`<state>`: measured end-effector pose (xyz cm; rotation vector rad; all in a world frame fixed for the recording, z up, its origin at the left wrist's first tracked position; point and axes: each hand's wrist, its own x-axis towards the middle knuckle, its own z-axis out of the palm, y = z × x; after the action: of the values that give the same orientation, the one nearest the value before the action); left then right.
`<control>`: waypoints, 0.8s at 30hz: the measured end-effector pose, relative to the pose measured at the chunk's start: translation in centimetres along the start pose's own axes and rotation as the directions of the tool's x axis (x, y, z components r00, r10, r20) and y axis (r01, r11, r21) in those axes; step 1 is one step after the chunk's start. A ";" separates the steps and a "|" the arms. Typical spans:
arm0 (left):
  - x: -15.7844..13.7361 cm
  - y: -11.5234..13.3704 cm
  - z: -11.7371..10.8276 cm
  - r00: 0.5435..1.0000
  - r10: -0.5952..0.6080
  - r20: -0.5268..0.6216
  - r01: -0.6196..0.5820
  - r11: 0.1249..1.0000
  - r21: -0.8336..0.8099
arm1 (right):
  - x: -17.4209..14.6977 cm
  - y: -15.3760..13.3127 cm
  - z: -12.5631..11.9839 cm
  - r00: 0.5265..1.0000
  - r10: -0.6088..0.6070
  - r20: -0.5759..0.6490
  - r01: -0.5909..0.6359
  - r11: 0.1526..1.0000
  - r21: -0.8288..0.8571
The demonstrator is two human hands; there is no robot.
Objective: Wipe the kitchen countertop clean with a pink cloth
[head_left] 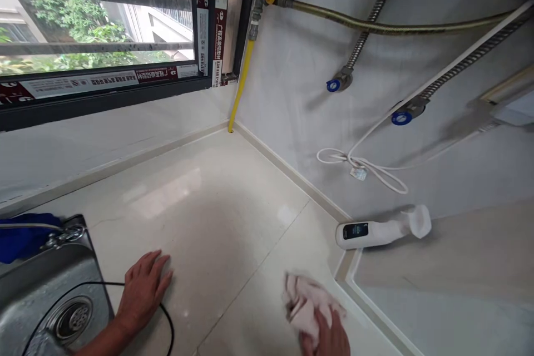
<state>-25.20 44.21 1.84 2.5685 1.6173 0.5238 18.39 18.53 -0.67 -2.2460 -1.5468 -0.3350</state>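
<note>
A crumpled pale pink cloth [306, 300] lies on the cream countertop [225, 222] at the lower right. My right hand [331, 336] grips it from the near side, fingers pressed into the folds, slightly blurred. On the left, my left hand [144, 289] rests palm down on the counter beside the sink, its fingers stretched out and nothing held in them. A thin black cable [168, 317] runs from the sink area, passes under this hand and curves toward the bottom edge.
A metal sink [50, 267] with a drain and a blue cloth [27, 233] stands at left. A white handheld device [381, 232] with a screen leans at the right wall. A yellow pipe [244, 78] enters the back corner. A white cord [375, 167] hangs below blue-handled valves [334, 85].
</note>
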 end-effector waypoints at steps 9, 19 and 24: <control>-0.5 -0.4 0.4 1.000 0.007 -0.008 -0.006 0.999 0.036 | 9.6 -3.0 3.7 0.924 0.379 -0.045 -0.381 0.908 -0.174; -2.3 -1.3 3.1 1.000 -0.025 -0.007 0.025 0.998 0.054 | 19.6 1.2 10.3 0.891 0.447 -0.080 -0.454 0.885 -0.108; -2.8 -1.1 3.1 0.998 0.029 -0.056 -0.024 0.996 0.087 | 31.4 -2.1 15.2 0.831 0.555 -0.045 -0.557 0.829 -0.053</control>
<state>-26.25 42.60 -2.07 2.6640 1.6621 0.5460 27.41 52.29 -1.04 -2.5984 -0.8045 -0.2403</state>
